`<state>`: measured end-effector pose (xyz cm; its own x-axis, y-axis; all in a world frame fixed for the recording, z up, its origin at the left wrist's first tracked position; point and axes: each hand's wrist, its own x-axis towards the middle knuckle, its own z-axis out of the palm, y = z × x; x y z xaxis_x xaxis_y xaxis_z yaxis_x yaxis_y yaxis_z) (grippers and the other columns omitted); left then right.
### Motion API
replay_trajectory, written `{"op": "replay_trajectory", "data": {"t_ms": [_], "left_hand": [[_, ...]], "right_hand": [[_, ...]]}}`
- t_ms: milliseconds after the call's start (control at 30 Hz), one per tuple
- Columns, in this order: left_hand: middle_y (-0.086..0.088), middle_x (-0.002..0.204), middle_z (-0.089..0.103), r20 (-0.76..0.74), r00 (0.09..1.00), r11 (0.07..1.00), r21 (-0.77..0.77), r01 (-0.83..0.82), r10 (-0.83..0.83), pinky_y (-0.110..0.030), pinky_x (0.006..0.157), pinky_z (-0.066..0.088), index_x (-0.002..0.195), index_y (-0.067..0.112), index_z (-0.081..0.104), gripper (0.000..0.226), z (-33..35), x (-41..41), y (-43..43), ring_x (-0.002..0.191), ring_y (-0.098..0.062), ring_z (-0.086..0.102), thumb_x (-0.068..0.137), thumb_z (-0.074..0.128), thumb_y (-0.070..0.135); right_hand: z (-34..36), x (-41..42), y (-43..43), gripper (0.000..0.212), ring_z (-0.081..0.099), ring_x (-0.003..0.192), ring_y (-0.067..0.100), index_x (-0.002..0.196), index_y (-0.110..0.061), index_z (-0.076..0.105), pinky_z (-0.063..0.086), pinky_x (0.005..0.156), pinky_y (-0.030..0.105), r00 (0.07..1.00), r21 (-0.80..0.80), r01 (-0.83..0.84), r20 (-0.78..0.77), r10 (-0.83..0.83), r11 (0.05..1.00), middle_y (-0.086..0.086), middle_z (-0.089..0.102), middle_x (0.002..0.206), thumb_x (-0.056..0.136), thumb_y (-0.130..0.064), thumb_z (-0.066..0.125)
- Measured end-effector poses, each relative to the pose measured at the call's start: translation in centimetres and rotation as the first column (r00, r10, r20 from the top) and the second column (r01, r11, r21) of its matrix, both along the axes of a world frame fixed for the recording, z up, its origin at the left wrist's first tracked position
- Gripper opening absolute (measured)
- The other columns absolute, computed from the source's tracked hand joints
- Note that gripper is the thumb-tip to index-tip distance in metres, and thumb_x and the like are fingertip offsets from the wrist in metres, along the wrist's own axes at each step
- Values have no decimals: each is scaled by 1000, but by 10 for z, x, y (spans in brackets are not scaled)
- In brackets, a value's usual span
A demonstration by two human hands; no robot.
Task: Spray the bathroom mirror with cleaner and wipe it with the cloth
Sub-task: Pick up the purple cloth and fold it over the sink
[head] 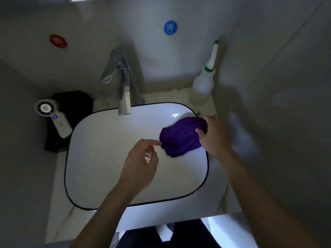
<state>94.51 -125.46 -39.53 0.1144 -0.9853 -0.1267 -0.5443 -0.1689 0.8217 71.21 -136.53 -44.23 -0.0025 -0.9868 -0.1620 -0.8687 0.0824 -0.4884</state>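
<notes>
A bunched purple cloth [180, 137] lies over the right side of the white sink basin [100, 140]. My right hand [214, 135] grips the cloth's right end, thumb pressed into the fabric. My left hand [141, 162] hovers over the basin just left of the cloth, index finger stretched toward it, the other fingers loosely curled and holding nothing. A translucent cleaner bottle [202, 88] with a white nozzle and green collar stands on the counter at the back right, apart from both hands. Only a sliver of the mirror shows at the top edge.
A chrome faucet [123, 86] reaches over the basin's back edge. A white handheld fan [53, 117] rests on a black box [71, 108] at the left. Red [58, 41] and blue [170, 27] round stickers mark the back wall. A tiled wall closes the right side.
</notes>
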Motion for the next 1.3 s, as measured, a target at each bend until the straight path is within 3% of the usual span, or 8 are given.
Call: {"op": "replay_trajectory", "data": {"t_ms": [267, 567, 633, 767, 867, 1000, 1133, 1300], "left_hand": [[5, 89, 71, -152, 984, 989, 129, -73, 93, -8, 72, 47, 104, 28, 70, 33, 1, 9, 1, 81, -10, 67, 94, 56, 0], [-2, 102, 76, -358, 925, 932, 362, 13, 126, -35, 88, 53, 101, 18, 73, 42, 12, 46, 13, 97, -23, 69, 84, 46, 46], [3, 93, 79, -494, 838, 911, 412, -11, 233, -38, 92, 54, 96, 16, 73, 37, 20, 61, 19, 93, -23, 69, 85, 47, 40], [-10, 110, 78, -819, 356, 886, 459, -64, 450, -38, 81, 63, 113, 14, 73, 36, 45, 89, 30, 95, -23, 76, 104, 45, 34], [-13, 112, 78, -877, 236, 909, 403, -109, 418, -36, 77, 63, 115, 13, 73, 43, 60, 116, 37, 99, -25, 77, 97, 47, 41], [-8, 107, 79, -859, 305, 908, 353, -226, 410, -38, 90, 57, 111, 9, 73, 37, 71, 152, 38, 108, -24, 72, 99, 46, 31], [-13, 113, 77, -882, 305, 931, 316, -181, 359, -42, 93, 55, 118, 7, 70, 45, 89, 171, 40, 108, -27, 72, 99, 46, 39], [-6, 101, 81, -714, 629, 946, 299, -121, 306, -43, 88, 64, 106, 16, 73, 24, 101, 168, 39, 99, -27, 77, 84, 77, 8]], "right_hand": [[54, 15, 9, 36, 59, 64, 17, 75, -14, 64, 46, 61, 31, 904, -36, 46, 428, -26, 998, -3, 63, 66, 99, -41, 56], [124, 106, 49, 31, 72, 82, 28, 85, -10, 77, 60, 75, 42, 367, 285, 29, 888, -275, 958, 13, 75, 87, 103, -22, 55], [130, 126, 60, 30, 72, 76, 23, 87, -8, 74, 61, 65, 34, 328, 340, -44, 893, -308, 940, 10, 76, 84, 103, -19, 52], [132, 165, 78, 29, 68, 79, 24, 94, -2, 71, 56, 68, 31, 388, 348, -119, 878, -279, 930, 15, 74, 88, 104, -16, 48], [132, 187, 88, 26, 69, 81, 21, 95, -6, 74, 56, 73, 34, 463, 330, -74, 847, -261, 941, 12, 75, 92, 103, -18, 53], [133, 206, 97, 19, 66, 69, 15, 92, -7, 71, 51, 58, 24, 616, 306, -55, 759, -209, 951, 3, 72, 77, 97, -24, 65], [132, 217, 100, 55, 73, 81, 21, 102, -10, 68, 58, 67, 32, 708, 444, -140, 669, -224, 885, 2, 76, 90, 77, -59, 73], [124, 219, 103, 42, 74, 100, 29, 114, -6, 71, 58, 94, 47, 481, 485, -148, 797, -366, 862, 10, 78, 106, 85, -36, 75]]}}
